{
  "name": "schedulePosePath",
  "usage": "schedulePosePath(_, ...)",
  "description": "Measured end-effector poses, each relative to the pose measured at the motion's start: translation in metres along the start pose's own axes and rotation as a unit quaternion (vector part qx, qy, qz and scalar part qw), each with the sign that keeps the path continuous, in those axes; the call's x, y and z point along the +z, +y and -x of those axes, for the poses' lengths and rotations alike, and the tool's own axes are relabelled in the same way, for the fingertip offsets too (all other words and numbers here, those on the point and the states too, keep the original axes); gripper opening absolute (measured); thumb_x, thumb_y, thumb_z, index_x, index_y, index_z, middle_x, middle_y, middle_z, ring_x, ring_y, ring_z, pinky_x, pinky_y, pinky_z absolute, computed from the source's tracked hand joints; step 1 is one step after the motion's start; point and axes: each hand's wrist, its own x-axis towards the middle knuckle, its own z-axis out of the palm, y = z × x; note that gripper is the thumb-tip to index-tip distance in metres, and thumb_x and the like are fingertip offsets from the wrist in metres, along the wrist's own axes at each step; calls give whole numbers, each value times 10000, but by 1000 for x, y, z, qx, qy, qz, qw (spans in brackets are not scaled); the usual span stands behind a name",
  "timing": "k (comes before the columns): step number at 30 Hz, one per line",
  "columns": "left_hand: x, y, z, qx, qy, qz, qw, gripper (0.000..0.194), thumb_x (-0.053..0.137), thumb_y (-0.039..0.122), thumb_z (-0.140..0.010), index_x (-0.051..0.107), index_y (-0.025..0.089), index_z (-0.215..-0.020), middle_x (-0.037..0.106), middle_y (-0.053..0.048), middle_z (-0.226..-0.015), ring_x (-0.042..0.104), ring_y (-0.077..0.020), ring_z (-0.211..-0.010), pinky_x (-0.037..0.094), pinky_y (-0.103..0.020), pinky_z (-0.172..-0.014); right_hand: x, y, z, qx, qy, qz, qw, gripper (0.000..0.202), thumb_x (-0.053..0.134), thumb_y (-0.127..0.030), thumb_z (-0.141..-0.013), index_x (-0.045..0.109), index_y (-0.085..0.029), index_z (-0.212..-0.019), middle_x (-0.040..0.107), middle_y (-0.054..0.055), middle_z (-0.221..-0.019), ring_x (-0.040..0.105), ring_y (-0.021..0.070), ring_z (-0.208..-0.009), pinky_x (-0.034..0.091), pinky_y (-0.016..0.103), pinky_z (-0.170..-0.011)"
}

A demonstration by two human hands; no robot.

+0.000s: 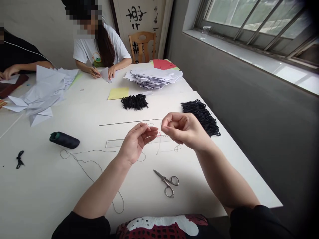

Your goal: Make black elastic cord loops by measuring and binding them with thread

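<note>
My left hand [136, 141] is raised over the table with thumb and index finger pinched on a fine dark thread, the other fingers stretched out. Just to its right, my right hand [185, 129] is closed in a pinch, a thin thread end hanging beneath it. A clear ruler [114, 143] lies under both hands, and a straight black cord [119, 123] runs beyond it. Loose thread [92, 162] curls over the table near a dark spool [64, 140]. Closer to me lie metal scissors [165, 181], blades slightly apart.
Two bundles of black looped cords [134, 101] [201, 116] lie farther back. A small knotted black cord [20, 159] is at left. Beyond are a paper stack [154, 78], a yellow sheet [118, 93] and folded papers [47, 89]. Two people sit across the table handling paper.
</note>
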Motion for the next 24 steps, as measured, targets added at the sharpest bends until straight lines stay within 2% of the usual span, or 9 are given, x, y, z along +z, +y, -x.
schedulePosePath(3,4,-4,1,-2,9,29,1000,194,782,322,-742,669,166,-723,672,3,-749,642,-104,-732,523,-212,-716,16,12,-9,10,62,-18,998,263,771,-341,-754,599,-145,-791,419,-90,-438,309,30,-380,211,164,-359)
schedulePosePath(6,5,-6,3,26,21,11,999,177,767,316,-756,687,160,-734,640,13,-709,528,-36,-567,410,-132,-516,25,23,-14,31,106,-27,994,306,785,-379,-739,598,-142,-784,417,-88,-432,299,29,-378,197,166,-357)
schedulePosePath(10,5,-6,5,54,29,-38,997,180,725,328,-797,696,166,-725,614,22,-683,279,11,-418,217,-145,-396,29,29,-14,33,150,-29,988,366,777,-456,-737,590,-145,-788,445,-72,-455,319,33,-384,208,173,-364)
schedulePosePath(13,4,-6,4,60,35,-82,994,183,708,359,-815,722,186,-756,576,28,-658,218,3,-404,136,-185,-382,29,32,-14,38,159,-39,986,392,764,-494,-744,585,-147,-782,425,-77,-447,302,31,-380,203,178,-370)
schedulePosePath(20,2,-6,7,91,33,-172,980,182,715,393,-813,770,220,-816,532,31,-608,226,-29,-421,152,-242,-403,23,34,-15,35,168,-82,982,360,799,-435,-722,589,-149,-781,394,-91,-421,273,32,-373,181,182,-372)
schedulePosePath(24,2,-6,8,120,34,-211,969,184,716,397,-812,774,222,-822,574,16,-609,305,-61,-442,255,-257,-432,21,32,-14,35,173,-78,981,363,796,-441,-728,579,-154,-776,384,-94,-419,275,34,-373,189,186,-377)
